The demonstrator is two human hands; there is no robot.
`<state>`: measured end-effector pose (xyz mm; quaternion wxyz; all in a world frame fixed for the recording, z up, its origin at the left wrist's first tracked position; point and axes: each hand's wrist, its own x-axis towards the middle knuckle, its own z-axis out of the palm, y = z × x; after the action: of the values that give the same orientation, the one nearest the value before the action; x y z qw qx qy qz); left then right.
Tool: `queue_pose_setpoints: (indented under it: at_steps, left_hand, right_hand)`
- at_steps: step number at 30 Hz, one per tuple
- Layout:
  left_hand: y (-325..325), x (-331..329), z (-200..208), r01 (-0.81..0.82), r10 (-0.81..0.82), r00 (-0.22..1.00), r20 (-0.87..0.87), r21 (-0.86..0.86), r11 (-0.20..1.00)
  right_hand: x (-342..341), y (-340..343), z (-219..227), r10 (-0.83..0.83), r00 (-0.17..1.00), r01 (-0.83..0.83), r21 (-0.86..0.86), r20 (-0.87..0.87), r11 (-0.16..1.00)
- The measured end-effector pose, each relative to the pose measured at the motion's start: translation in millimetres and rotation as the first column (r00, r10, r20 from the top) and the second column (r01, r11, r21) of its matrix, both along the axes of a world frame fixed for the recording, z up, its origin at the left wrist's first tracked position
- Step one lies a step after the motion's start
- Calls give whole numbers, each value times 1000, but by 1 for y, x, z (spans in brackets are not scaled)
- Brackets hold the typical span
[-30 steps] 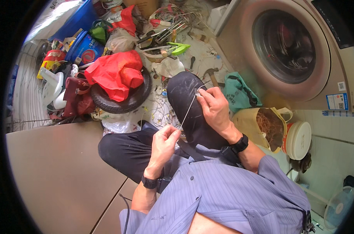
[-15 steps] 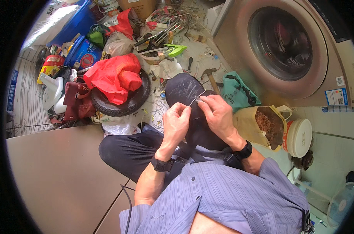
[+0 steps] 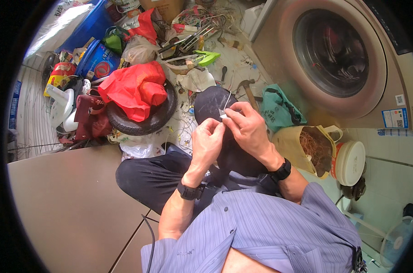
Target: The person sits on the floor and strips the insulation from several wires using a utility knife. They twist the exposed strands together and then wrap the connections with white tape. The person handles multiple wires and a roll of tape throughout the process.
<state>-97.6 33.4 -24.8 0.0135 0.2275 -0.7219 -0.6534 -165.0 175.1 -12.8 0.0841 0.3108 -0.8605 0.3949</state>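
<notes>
While both hands meet over the raised knee in dark trousers (image 3: pixel 215 107), the right hand (image 3: pixel 247 127) pinches a thin pale wire (image 3: pixel 226 101) at its lower end, fingers closed on it; the wire's long axis runs up and slightly right, away from the body. The left hand (image 3: pixel 208 143) sits just beside and below, fingertips closed toward the same small white piece; whether it grips the wire I cannot tell. Open room lies above the knee; a hammer (image 3: pixel 248 88), green bag (image 3: pixel 279 109) and tyre (image 3: pixel 145 120) crowd the floor beyond.
</notes>
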Motion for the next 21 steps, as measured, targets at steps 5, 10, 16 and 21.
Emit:
queue_pose_setpoints:
  at_steps: [5,10,16,21]
  left_hand:
    - [-1,2,-2,0,0,1000,12,5,1000]
    - [-2,4,-6,-7,10,999,-33,79,997]
    - [-5,9,-9,-4,9,999,-36,139,990]
    - [-6,13,-10,9,0,998,-57,160,987]
  right_hand:
    - [-3,0,-2,25,992,-16,69,-123,997]
    - [-3,0,-8,18,982,-2,84,-186,996]
    - [-4,0,-11,17,977,-2,73,-214,997]
    - [-4,0,-12,13,975,2,65,-221,998]
